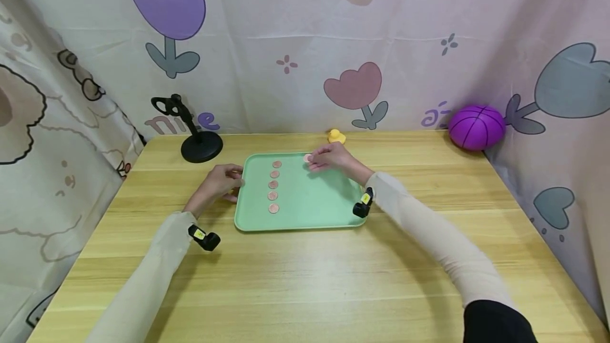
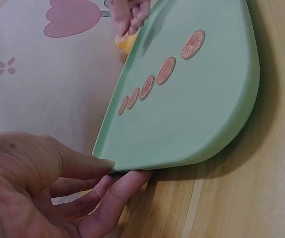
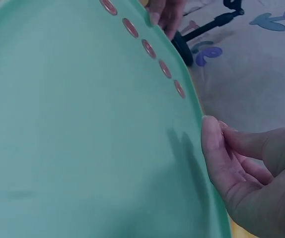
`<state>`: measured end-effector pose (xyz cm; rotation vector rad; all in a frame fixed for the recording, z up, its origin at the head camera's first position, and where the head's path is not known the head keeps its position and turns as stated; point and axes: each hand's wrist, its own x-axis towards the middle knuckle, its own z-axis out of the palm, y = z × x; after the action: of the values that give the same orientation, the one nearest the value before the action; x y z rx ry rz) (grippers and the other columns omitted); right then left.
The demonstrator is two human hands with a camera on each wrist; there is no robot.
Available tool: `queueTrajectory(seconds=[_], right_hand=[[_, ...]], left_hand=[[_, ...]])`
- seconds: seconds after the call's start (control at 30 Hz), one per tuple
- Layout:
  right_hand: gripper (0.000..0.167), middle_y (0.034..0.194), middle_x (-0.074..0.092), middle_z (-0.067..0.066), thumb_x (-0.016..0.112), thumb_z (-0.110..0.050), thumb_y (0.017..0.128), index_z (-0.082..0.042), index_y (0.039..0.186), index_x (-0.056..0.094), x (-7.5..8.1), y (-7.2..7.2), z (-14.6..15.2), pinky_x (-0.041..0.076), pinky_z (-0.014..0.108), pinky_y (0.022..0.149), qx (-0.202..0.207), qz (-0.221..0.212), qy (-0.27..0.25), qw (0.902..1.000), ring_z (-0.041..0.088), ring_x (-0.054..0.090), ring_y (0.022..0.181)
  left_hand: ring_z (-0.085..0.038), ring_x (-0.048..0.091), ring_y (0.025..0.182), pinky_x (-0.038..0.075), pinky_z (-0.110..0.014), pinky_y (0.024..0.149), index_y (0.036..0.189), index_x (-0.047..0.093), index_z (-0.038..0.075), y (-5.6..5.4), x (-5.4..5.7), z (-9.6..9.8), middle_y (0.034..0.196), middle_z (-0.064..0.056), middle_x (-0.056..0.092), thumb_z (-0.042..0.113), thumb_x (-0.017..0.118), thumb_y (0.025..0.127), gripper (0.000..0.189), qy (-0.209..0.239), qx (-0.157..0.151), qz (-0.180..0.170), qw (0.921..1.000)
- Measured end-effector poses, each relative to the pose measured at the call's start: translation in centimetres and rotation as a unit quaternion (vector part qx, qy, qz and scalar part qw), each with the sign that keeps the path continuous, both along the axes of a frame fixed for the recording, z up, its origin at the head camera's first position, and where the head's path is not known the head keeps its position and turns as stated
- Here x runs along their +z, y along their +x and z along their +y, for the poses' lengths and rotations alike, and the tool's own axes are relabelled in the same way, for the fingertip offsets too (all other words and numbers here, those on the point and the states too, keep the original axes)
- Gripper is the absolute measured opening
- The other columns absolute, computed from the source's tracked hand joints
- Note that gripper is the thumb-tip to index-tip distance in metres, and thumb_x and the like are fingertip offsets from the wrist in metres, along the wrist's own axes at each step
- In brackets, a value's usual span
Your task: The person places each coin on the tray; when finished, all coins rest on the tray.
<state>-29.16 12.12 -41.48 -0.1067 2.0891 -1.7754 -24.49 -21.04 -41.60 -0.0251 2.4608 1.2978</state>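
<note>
Your green tray (image 1: 319, 200) lies on the wood table (image 1: 305, 279) by a flowery cloth (image 1: 248, 57). Your left hand (image 1: 218, 181) pinches its 9 o'clock edge, almost closed. Your right hand (image 1: 334, 155), fingertips together, pinches one coin (image 1: 307, 158) at 12. Five coins (image 1: 273, 184) line up toward 9. Black stand (image 1: 201, 147) at 10, duck (image 1: 336, 136) at 1, purple ball (image 1: 476, 128) at 2.

Your R hand (image 1: 331, 156), pinching a coin (image 1: 307, 158), has bare green tray (image 1: 314, 205) on its near side; five coins (image 1: 273, 184) lie in its way to the L, betw. it and your L hand (image 1: 224, 181). Just beyond your R hand, a yellow duck (image 1: 336, 136) obstructs. Beyond your L hand, a black stand (image 1: 202, 146) w/ round base blocks passage; on its near side, you've open tabletop (image 1: 305, 290).
</note>
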Motion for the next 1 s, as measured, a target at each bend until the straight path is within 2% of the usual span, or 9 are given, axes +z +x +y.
queueTrajectory(seconds=[0.17, 0.33, 0.5, 0.63, 0.77, 1.0], right_hand=[[0.02, 0.113, 0.074, 0.03, 0.068, 0.001, 0.1, 0.015, 0.115, 0.069, -0.3, -0.3, -2.1, 0.065, 0.04, 0.088, -0.009, -0.007, -0.004, 0.9999, 0.017, 0.077, 0.077], [0.015, 0.115, 0.072, 0.03, 0.067, 0.005, 0.099, 0.016, 0.109, 0.068, -0.9, -1.0, -3.9, 0.067, 0.039, 0.081, -0.024, -0.033, -0.017, 0.999, 0.023, 0.078, 0.075], [0.009, 0.105, 0.076, 0.026, 0.071, 0.002, 0.097, 0.012, 0.099, 0.071, -1.0, -1.5, -4.9, 0.068, 0.036, 0.074, -0.032, -0.059, 0.0, 0.9978, 0.022, 0.077, 0.069], [0.016, 0.088, 0.078, 0.021, 0.073, 0.0, 0.096, 0.007, 0.082, 0.068, -0.8, -1.5, -5.7, 0.067, 0.031, 0.066, -0.026, -0.04, 0.061, 0.997, 0.018, 0.071, 0.059], [0.024, 0.078, 0.076, 0.018, 0.076, -0.001, 0.094, 0.003, 0.073, 0.064, -0.5, -1.4, -6.2, 0.067, 0.032, 0.064, -0.021, -0.003, 0.109, 0.9938, 0.019, 0.069, 0.055], [0.02, 0.075, 0.074, 0.016, 0.079, -0.007, 0.094, 0.007, 0.082, 0.071, -0.4, -1.6, -6.2, 0.066, 0.033, 0.062, -0.002, 0.04, 0.155, 0.9871, 0.019, 0.07, 0.057]], left_hand=[[-0.028, 0.064, 0.101, 0.068, -0.033, 0.071, 0.152, 0.045, -0.006, -0.1, -0.1, 0.3, 0.127, -0.025, 0.053, 0.004, 0.059, 0.103, 0.053, 0.007, -0.007, -0.001, 1.0], [-0.025, 0.065, 0.097, 0.067, -0.032, 0.069, 0.152, 0.045, -0.007, 0.0, -0.2, 0.1, 0.128, -0.027, 0.054, 0.004, 0.058, 0.104, 0.051, 0.022, -0.015, 0.007, 0.9996], [-0.022, 0.065, 0.092, 0.067, -0.032, 0.067, 0.152, 0.045, -0.008, 0.1, -0.2, -0.3, 0.125, -0.027, 0.055, 0.003, 0.056, 0.104, 0.05, 0.033, -0.02, 0.01, 0.9992], [-0.023, 0.066, 0.095, 0.067, -0.033, 0.069, 0.153, 0.043, -0.008, 0.3, -0.3, -0.5, 0.126, -0.027, 0.056, 0.003, 0.057, 0.104, 0.052, 0.037, -0.022, 0.006, 0.9991], [-0.026, 0.065, 0.099, 0.067, -0.033, 0.069, 0.153, 0.043, -0.008, 0.2, -0.3, -0.4, 0.126, -0.026, 0.055, 0.004, 0.057, 0.104, 0.052, 0.038, -0.018, 0.004, 0.9991], [-0.024, 0.062, 0.098, 0.067, -0.032, 0.068, 0.154, 0.043, -0.007, 0.2, -0.2, -0.3, 0.123, -0.023, 0.054, 0.003, 0.058, 0.104, 0.053, 0.041, -0.011, 0.0, 0.9991]])
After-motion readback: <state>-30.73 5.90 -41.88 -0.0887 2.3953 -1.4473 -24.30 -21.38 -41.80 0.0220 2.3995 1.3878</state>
